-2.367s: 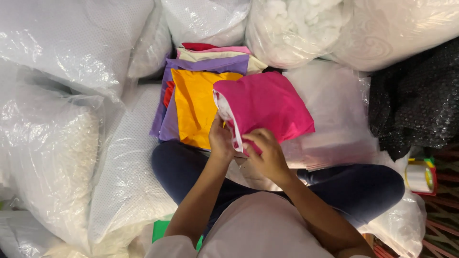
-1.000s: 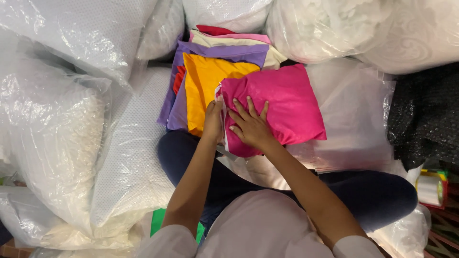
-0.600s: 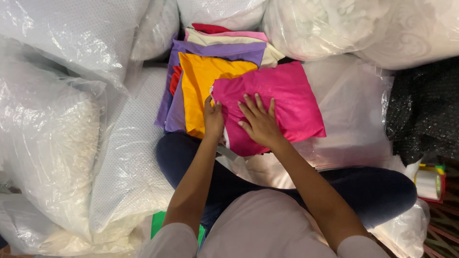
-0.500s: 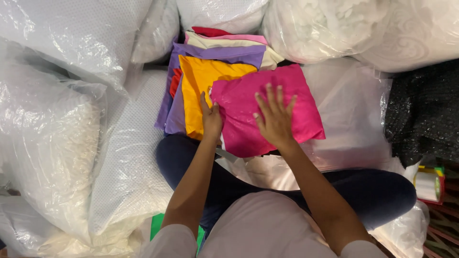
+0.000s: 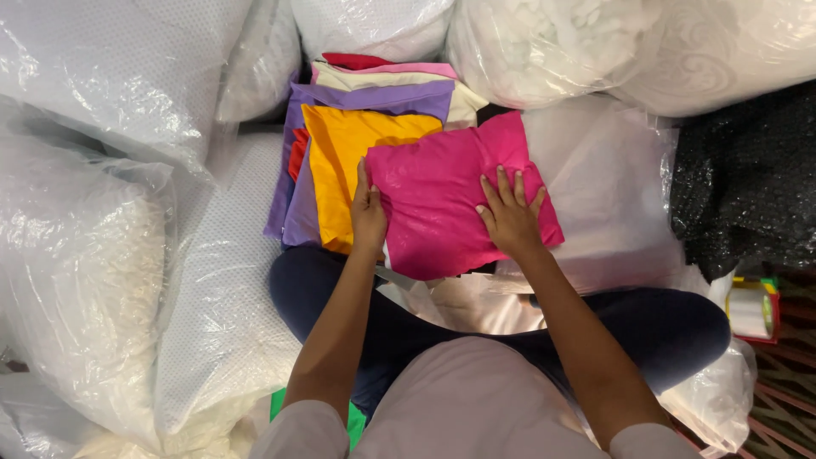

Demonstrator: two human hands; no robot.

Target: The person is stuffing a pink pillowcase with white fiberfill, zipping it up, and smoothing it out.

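Observation:
A bright pink cushion cover (image 5: pixel 442 200) lies flat in front of me, across my lap and partly over a stack of folded cloths. My left hand (image 5: pixel 368 212) rests along its left edge, fingers together and pointing away from me. My right hand (image 5: pixel 510 214) lies palm down on the right half of the cover, fingers spread. The stack under it shows an orange cloth (image 5: pixel 344 166), a purple cloth (image 5: pixel 374 96), and cream, pink and red pieces (image 5: pixel 382 72) at the far end.
Large clear plastic bags of white stuffing and cushions (image 5: pixel 102 212) crowd the left and the far side. A pile of flat clear plastic bags (image 5: pixel 608 187) lies to the right, a black bubbled sheet (image 5: pixel 748 178) beyond it. A tape roll (image 5: pixel 752 310) sits at far right.
My right hand slid from the cover's lower left across to its right half, flattening it. My left hand moved up along the left edge. Earlier both hands gripped the cover's opening.

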